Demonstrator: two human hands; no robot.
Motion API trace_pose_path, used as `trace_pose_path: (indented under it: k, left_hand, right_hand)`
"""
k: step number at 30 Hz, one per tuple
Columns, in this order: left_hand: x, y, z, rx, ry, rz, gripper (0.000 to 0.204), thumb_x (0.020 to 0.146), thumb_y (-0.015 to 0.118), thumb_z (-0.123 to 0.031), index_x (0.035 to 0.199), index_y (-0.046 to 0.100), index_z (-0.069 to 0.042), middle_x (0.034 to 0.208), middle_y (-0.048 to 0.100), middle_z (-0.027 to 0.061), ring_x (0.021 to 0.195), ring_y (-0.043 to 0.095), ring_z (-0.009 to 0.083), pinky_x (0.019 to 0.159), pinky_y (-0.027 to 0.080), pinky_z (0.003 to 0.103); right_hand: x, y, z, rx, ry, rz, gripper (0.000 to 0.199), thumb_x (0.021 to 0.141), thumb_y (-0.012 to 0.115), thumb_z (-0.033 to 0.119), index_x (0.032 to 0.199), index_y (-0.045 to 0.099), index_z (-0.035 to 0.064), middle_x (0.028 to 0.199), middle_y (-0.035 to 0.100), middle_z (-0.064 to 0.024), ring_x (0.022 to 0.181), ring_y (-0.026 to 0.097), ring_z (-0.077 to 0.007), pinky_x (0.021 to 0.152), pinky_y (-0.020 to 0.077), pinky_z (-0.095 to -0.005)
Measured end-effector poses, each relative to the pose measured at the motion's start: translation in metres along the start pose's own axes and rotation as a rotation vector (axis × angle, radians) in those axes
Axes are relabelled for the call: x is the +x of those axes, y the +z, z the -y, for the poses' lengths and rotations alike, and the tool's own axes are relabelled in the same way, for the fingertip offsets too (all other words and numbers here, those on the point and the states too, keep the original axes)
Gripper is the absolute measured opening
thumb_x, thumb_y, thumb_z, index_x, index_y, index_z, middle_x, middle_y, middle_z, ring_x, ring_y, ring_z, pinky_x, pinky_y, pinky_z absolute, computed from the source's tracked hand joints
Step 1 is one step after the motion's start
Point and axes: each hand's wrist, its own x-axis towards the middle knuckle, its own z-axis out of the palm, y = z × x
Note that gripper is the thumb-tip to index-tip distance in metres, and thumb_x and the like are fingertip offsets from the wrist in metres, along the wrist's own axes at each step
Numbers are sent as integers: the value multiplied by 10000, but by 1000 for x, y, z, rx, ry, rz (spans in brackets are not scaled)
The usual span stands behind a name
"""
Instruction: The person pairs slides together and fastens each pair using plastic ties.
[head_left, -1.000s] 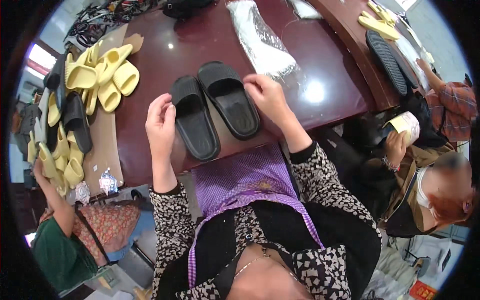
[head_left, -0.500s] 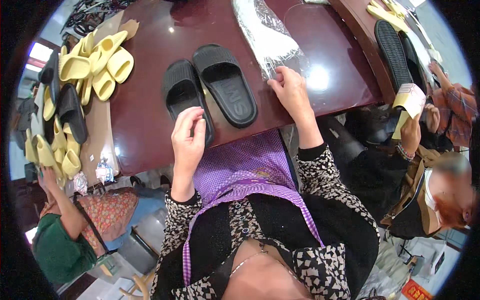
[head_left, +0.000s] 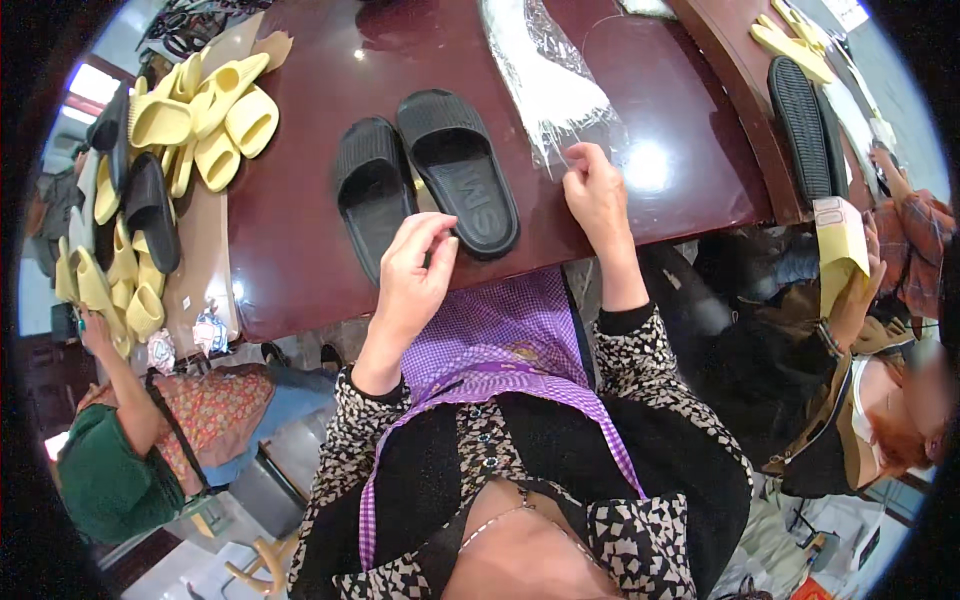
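On the bench (head_left: 285, 235), a pair of black slippers lies sole down before the person, side by side, toes pointing away. Over the heel of the left slipper (head_left: 370, 210) hangs the left hand (head_left: 412, 270), its fingers half curled and the thumb a little apart, with nothing in the grasp; whether they brush the right slipper (head_left: 480, 200) just beyond cannot be told. To that slipper's right, the right hand (head_left: 603, 205) has its fingers bent in close to the thumb, at the near end of the clear plastic (head_left: 550, 85); whether they pinch its edge cannot be told. This plastic lies long and whitish, and glare hides whether anything is inside. On the left, yellow slippers (head_left: 205, 110) sit heaped together, a co-worker's hand (head_left: 97, 333) at their near end. At right, another co-worker's hand (head_left: 862, 280) holds a yellow card (head_left: 838, 250).
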Motion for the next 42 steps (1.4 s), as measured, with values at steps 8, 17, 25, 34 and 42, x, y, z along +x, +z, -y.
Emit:
trace_pose_path:
  k: [8, 17, 25, 34, 42]
  left_hand:
    - [49, 52, -3, 166, 389, 73, 146, 761, 635, -25, 903, 598, -25, 937, 591, 127, 881, 579, 323, 781, 478, 360]
    - [81, 96, 49, -3, 374, 172, 163, 827, 617, -52, 980, 616, 4, 927, 643, 122, 842, 616, 261, 785, 498, 341]
    - [57, 73, 39, -691, -257, 139, 191, 926, 547, -88, 1044, 617, 46, 883, 675, 121, 757, 638, 175, 725, 517, 295]
    - [-12, 17, 7, -1052, -667, 192, 184, 922, 544, -101, 1006, 609, 49, 743, 637, 130, 648, 610, 210, 644, 516, 324]
    - [-56, -56, -7, -1329, -464, 172, 198, 899, 565, -109, 967, 625, 67, 644, 595, 126, 569, 584, 206, 523, 512, 330]
  right_hand:
    - [-32, -38, 12, 311, 197, 151, 197, 775, 516, -30, 966, 564, -16, 741, 568, -28, 662, 533, -81, 599, 441, -235]
    - [-28, -59, 18, 868, 220, 296, 155, 799, 506, -51, 942, 550, -11, 749, 536, -19, 655, 496, -73, 612, 403, -211]
    - [38, -41, 9, 839, 12, 195, 247, 933, 470, 82, 1132, 546, -43, 899, 633, -125, 811, 597, -176, 749, 472, -296]
    - [64, 34, -22, -448, -321, 242, 402, 867, 426, 38, 1267, 458, 12, 1199, 576, -195, 1216, 475, -322, 1012, 342, -437]
    - [61, 39, -34, -456, -348, 194, 415, 873, 430, 57, 1287, 454, 40, 1212, 564, -196, 1227, 466, -322, 1022, 335, -449]
